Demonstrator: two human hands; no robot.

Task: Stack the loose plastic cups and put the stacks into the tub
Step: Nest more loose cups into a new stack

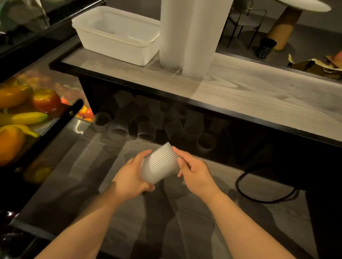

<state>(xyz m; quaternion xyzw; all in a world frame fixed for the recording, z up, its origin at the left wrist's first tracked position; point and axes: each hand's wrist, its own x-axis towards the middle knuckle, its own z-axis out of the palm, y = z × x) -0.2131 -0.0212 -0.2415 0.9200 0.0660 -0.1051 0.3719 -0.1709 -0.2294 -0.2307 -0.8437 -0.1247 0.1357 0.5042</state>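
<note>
A short stack of ribbed translucent plastic cups (pixel 160 164) lies tilted between my hands over the lower glass counter. My left hand (pixel 132 177) grips its closed base end. My right hand (pixel 195 171) pinches the rim end with thumb and fingers. Several loose cups (pixel 121 126) lie on their sides in the dark back part of the lower counter, under the raised shelf. Two tall cup stacks (pixel 187 27) stand upright on the wooden shelf. The white tub (pixel 90 35) sits empty on that shelf, just left of the tall stacks.
A glass display case with fruit (pixel 15 112) is at the left. The raised wooden shelf (pixel 264 94) runs across the right. A black cable (pixel 251 194) loops on the lower counter at right. A round table (pixel 298 1) and chair stand beyond.
</note>
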